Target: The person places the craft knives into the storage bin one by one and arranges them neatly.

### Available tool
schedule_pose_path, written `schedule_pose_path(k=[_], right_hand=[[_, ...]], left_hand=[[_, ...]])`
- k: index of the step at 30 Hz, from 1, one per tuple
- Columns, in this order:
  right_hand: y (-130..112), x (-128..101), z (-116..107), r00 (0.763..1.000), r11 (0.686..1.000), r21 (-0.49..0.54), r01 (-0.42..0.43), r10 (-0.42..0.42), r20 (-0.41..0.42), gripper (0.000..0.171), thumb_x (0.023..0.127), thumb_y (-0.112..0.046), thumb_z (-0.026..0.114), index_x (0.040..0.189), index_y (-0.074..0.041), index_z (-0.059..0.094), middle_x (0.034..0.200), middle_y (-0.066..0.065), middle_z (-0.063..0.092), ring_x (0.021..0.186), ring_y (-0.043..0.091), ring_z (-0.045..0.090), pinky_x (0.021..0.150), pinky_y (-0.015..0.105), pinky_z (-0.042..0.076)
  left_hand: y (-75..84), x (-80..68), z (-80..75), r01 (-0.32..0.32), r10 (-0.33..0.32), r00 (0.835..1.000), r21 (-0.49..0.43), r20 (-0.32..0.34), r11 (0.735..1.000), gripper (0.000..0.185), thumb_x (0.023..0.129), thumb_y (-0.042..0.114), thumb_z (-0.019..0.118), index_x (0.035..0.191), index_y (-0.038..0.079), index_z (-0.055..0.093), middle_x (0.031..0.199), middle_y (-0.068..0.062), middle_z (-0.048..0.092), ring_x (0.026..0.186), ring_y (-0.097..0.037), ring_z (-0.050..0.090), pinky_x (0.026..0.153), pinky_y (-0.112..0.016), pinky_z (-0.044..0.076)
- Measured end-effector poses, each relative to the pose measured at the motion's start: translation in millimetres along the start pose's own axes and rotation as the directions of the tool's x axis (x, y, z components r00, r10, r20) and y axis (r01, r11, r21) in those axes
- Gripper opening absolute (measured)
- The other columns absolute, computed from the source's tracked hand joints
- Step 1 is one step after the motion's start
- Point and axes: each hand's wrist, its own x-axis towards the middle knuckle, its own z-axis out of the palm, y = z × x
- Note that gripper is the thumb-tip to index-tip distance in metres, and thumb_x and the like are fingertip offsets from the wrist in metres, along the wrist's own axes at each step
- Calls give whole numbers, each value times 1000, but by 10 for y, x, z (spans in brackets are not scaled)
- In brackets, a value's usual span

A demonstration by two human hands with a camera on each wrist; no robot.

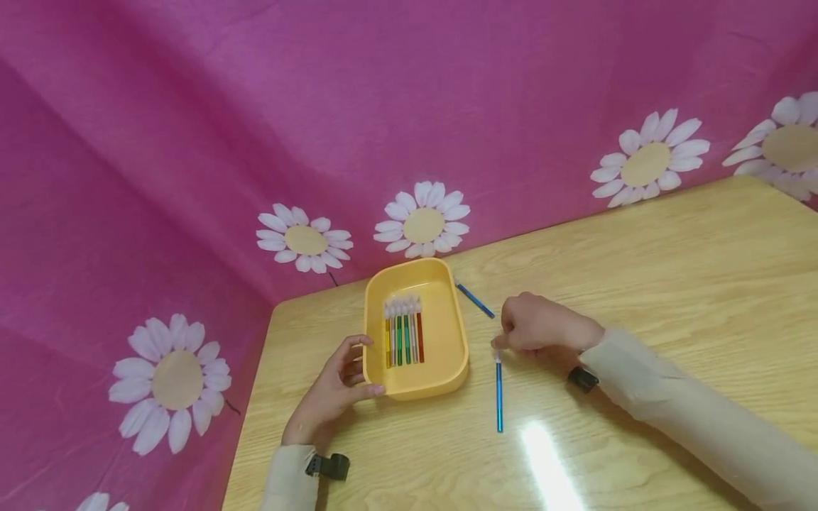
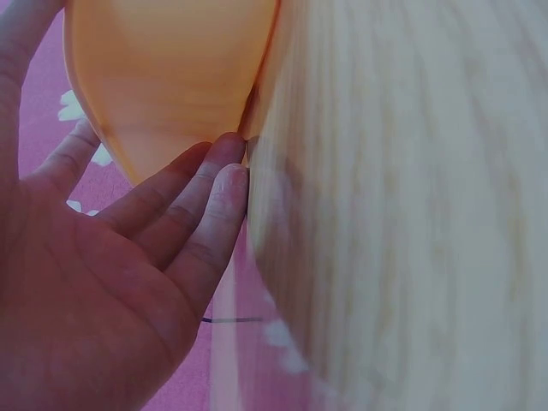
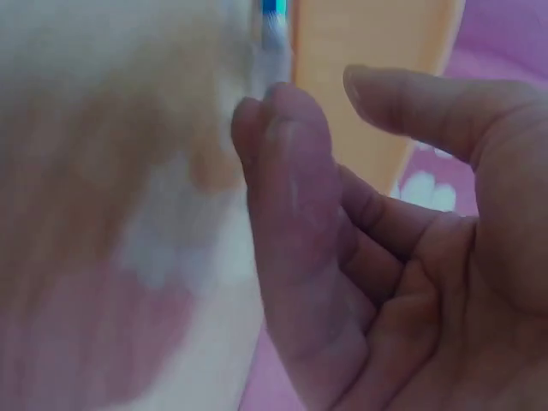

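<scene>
Blue pen: it lies on the bench (image 1: 639, 284) just right of the yellow tray, its white cap end (image 3: 274, 34) under the fingertips of the right hand (image 1: 540, 325), the blue barrel (image 1: 499, 397) running toward the person.
Handling: I judge it light, stiff and smooth, likely to roll on the glossy wood. The thin barrel sits flat, so the capped end, or a pinch across the barrel near it, looks like the place to take hold.
Right grip: curled knuckles-up over the cap, fingers narrow; the wrist view shows the fingertips touching the cap with the thumb apart from them, so it touches the pen but no closed pinch shows.
Right arm: a pale sleeve comes in from the lower right, forearm low over the bench, a dark strap at the wrist.
Yellow tray (image 1: 447, 383): a shallow rounded tray near the bench's far left corner, with a row of coloured pens (image 1: 404, 333) side by side inside, white caps pointing away.
Left grip (image 1: 335, 390): fingers and thumb lie against the tray's near left wall, lightly bent, steadying it.
Second blue pen (image 1: 474, 299): on the bench just beyond the tray's right rim, lying slantwise, apart from both hands.
Backdrop: pink cloth (image 1: 192, 106) printed with white daisies hangs behind and to the left.
</scene>
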Motion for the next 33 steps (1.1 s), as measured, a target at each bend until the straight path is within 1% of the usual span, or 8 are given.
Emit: schedule_pose_path(k=[3, 8, 12, 16, 19, 23, 27, 33], right_hand=[[-29, -39, 93, 1000, 999, -46, 20, -20, 18, 30, 91, -28, 78, 67, -13, 67, 54, -4, 52, 46, 10, 46, 51, 25, 38], [-102, -47, 239, 1000, 994, -112, 11, -13, -15, 30, 84, -34, 84, 69, -15, 66, 64, -2, 59, 56, 14, 51, 55, 27, 40], [-102, -50, 267, 998, 991, -130, 23, -30, -52, 27, 79, -26, 85, 68, -15, 63, 66, -2, 59, 61, 14, 51, 57, 28, 40], [-41, -54, 207, 997, 995, -97, 36, -43, -69, 24, 78, -7, 75, 63, -15, 58, 57, -5, 49, 52, 11, 44, 54, 25, 35], [21, -69, 148, 996, 995, -93, 32, -39, -78, 21, 78, 1, 68, 65, -13, 58, 60, -4, 45, 54, 11, 40, 54, 24, 33], [76, -111, 81, 994, 990, -138, 30, -43, -96, 13, 79, 1, 69, 75, -9, 63, 72, -1, 53, 64, 14, 44, 59, 26, 37], [111, -149, 2, 994, 980, -199, 31, -51, -98, 12, 79, -3, 72, 79, -11, 64, 78, 1, 60, 69, 16, 51, 61, 29, 42], [221, -171, -164, 999, 975, -221, -13, 4, -41, 17, 77, -4, 75, 87, -12, 65, 88, 1, 63, 77, 18, 54, 65, 30, 45]], left_hand=[[6, 13, 14, -1, 1, 1000, 0, -3, 1000, 71, 85, 15, 87, 143, 25, 46, 152, -13, 54, 122, -29, 63, 110, -51, 49], [0, 12, 10, -13, 13, 1000, -8, 8, 1000, 72, 86, 14, 87, 144, 24, 45, 151, -14, 54, 122, -28, 64, 109, -47, 51], [4, 16, 2, -20, 20, 1000, -11, 12, 1000, 73, 86, 13, 86, 144, 23, 45, 150, -14, 55, 121, -28, 64, 108, -43, 51], [1, 17, 3, -16, 16, 1000, -9, 6, 1000, 72, 85, 14, 87, 144, 23, 45, 150, -14, 56, 121, -28, 65, 110, -47, 50], [1, 18, 10, 0, 0, 1000, -7, -3, 1000, 73, 85, 15, 88, 144, 25, 46, 150, -12, 56, 122, -28, 65, 111, -49, 49], [2, 21, 20, 17, -17, 1000, -15, -18, 1000, 74, 83, 16, 89, 143, 26, 47, 150, -11, 56, 121, -28, 64, 110, -49, 50], [1, 18, 19, 18, -19, 999, -31, -33, 999, 74, 82, 16, 90, 142, 26, 49, 149, -9, 57, 119, -28, 65, 108, -48, 50], [0, 13, 1, -2, 1, 1000, -13, -8, 1000, 74, 83, 14, 88, 144, 25, 46, 150, -13, 55, 122, -29, 64, 106, -46, 52]])
